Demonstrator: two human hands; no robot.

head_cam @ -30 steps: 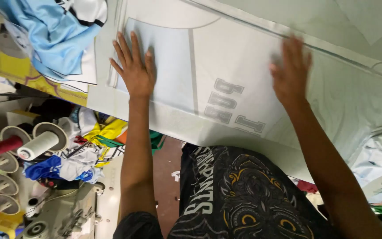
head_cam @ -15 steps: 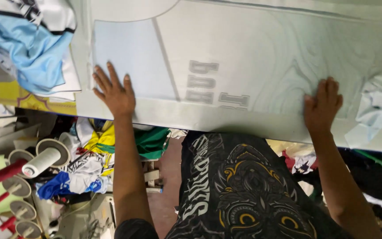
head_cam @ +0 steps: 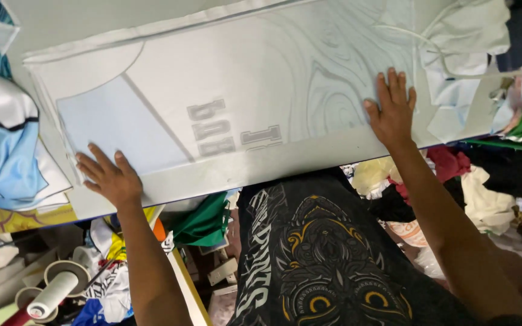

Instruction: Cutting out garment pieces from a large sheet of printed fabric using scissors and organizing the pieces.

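Across the desk [head_cam: 309, 163] lay a pale printed fabric panel [head_cam: 255, 90], spread flat. Left hand [head_cam: 111, 178] and right hand [head_cam: 392, 111] pressed on its near edge, each grip open, fingers splayed, holding nothing.

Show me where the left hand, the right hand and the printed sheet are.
left hand [head_cam: 111, 180], head view, back of the hand.
right hand [head_cam: 392, 115], head view, back of the hand.
printed sheet [head_cam: 261, 78], head view, pale swirled middle.

Light blue cloth [head_cam: 4, 163] at left, green cloth [head_cam: 203, 220] below the table edge, thread cones [head_cam: 52, 293] lower left.
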